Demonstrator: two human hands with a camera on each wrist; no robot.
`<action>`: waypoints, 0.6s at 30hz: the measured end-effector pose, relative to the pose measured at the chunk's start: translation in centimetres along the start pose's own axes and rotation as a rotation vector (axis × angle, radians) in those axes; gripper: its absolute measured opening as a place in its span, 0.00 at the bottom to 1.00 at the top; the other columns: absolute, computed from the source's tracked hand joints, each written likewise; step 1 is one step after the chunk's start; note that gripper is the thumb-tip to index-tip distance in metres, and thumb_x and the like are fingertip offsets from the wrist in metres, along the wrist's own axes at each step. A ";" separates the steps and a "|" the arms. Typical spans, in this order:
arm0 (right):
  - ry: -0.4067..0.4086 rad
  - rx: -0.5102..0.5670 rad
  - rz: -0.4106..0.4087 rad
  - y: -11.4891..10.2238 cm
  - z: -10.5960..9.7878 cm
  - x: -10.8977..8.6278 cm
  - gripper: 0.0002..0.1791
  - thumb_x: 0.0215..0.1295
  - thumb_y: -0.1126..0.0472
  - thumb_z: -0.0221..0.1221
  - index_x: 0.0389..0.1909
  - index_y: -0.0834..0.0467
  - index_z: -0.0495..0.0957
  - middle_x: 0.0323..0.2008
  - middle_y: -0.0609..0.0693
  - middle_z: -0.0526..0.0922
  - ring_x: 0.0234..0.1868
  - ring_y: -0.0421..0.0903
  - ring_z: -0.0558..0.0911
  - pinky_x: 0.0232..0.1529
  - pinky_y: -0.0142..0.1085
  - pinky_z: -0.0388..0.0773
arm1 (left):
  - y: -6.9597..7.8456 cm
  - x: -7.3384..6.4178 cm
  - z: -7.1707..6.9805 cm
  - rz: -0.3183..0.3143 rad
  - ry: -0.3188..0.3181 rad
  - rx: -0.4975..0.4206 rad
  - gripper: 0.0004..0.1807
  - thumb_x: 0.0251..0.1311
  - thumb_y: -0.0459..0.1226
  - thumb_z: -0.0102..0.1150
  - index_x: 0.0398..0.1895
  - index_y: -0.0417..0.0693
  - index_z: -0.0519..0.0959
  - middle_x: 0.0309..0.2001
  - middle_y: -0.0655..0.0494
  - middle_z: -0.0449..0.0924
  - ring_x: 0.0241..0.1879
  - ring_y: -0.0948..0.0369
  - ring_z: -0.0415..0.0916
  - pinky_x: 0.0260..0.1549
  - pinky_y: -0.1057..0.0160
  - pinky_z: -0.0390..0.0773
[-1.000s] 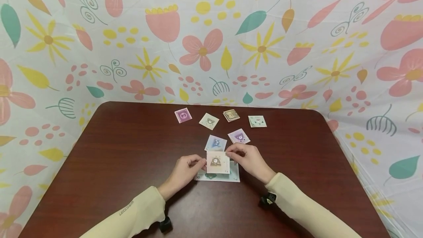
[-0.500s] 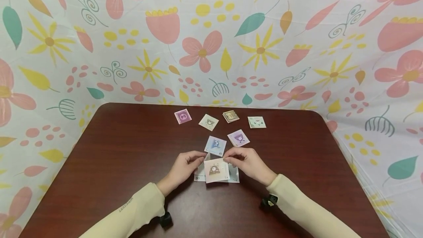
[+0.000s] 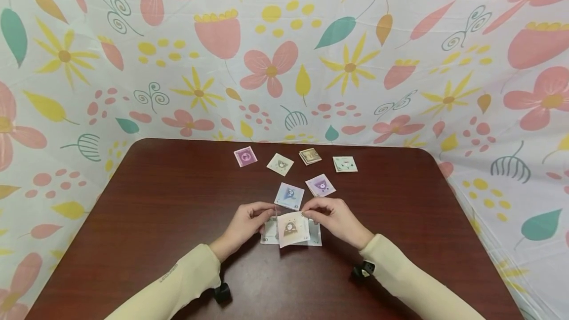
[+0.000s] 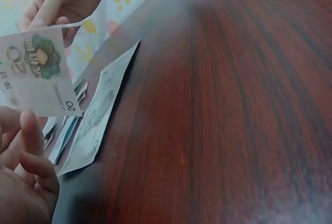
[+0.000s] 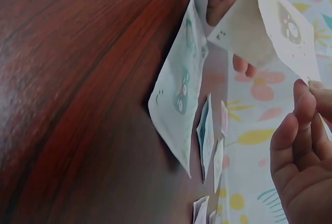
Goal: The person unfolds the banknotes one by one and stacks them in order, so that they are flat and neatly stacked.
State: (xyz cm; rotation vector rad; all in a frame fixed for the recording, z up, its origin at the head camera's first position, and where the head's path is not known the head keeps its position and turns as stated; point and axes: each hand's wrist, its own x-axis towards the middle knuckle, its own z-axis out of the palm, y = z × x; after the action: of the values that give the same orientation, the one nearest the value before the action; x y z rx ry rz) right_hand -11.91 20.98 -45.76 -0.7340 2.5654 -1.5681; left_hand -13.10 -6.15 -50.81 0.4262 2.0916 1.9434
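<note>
Head view: we find left grip (image 3: pixel 245 223) and right grip (image 3: pixel 336 219) pinched closed on the folded cream note (image 3: pixel 294 227) between them, a green note (image 3: pixel 315 234) beneath on the bench (image 3: pixel 169 206). Left wrist view: we read a printed 20 (image 4: pixel 17 59) the head view hides. Right wrist view: we see the folded cream note's halves (image 5: pixel 290 27) standing apart.

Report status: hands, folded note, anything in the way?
Left hand, right hand: both pinch half-folded note. Note over pale green note. Nothing visibly blocking.
</note>
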 end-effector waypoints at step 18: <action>0.091 0.011 0.033 1.4 -1.4 -0.8 0.04 0.68 0.68 0.67 0.40 0.57 0.87 0.31 0.47 0.84 0.27 0.48 0.80 0.31 0.32 0.78 | 0.4 -0.5 -0.7 -0.039 0.100 0.006 0.08 0.66 0.30 0.66 0.44 0.32 0.85 0.35 0.45 0.88 0.19 0.65 0.70 0.23 0.69 0.73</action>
State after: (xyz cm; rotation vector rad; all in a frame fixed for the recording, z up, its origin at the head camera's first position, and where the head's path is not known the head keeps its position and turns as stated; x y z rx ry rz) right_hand -12.11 23.05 -46.43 -0.6298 2.6153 -1.6409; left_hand -12.83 -6.96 -50.35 0.2923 2.1504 1.9745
